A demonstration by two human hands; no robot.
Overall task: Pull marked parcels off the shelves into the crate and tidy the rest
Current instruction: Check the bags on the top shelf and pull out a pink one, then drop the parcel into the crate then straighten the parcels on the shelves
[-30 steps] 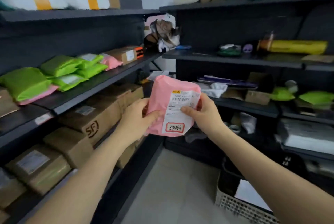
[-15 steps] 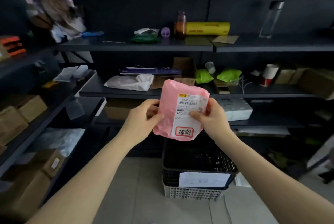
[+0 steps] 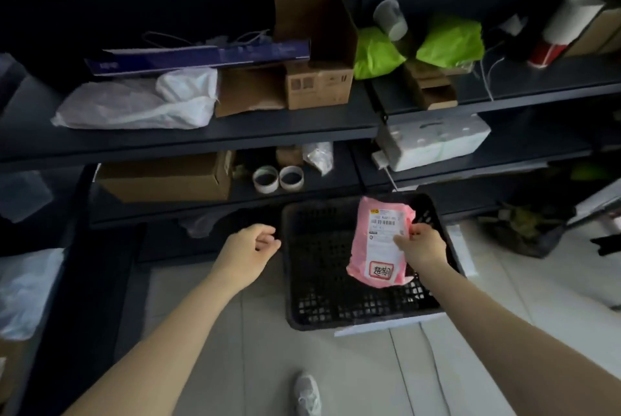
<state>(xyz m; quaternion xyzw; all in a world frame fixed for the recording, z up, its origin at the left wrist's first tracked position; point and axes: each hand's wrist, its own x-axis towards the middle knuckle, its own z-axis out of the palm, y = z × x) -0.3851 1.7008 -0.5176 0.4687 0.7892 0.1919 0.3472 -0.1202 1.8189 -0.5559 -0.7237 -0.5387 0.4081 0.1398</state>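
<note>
over the black crate (image 3: 319, 267): the pink parcel (image 3: 379, 244) hangs above the open mesh floor, not yet resting on it, its lower end tilted toward the person
right hand (image 3: 424, 247): pinches the parcel's right edge, thumb on the white shipping label (image 3: 386, 230), fingers behind it
left hand (image 3: 247, 252): off the parcel, just left of the crate's wall, fingers loosely curled round nothing; the two hands are apart
mark: a red-bordered stamp (image 3: 381, 270) sits low on the label, so this looks like one of the marked parcels
weight: likely light, since a one-edge pinch carries it with little droop
stiffness: a soft poly mailer, creased and puffy; it probably bends round its contents rather than holding a shape
surface: the glossy film looks slippery; the paper label should give the better grip
fragility: contents hidden, cannot tell; the soft bag suggests a short drop would do little harm
where to hold: a side edge or corner seam, thumb on the label; a flat palm underneath if it sags
step: letting go into the crate seems all that is left for this parcel
shelf (image 3: 201, 136): boxes, a white bag and green mailers (image 3: 376, 52) lie there to check and tidy
</note>
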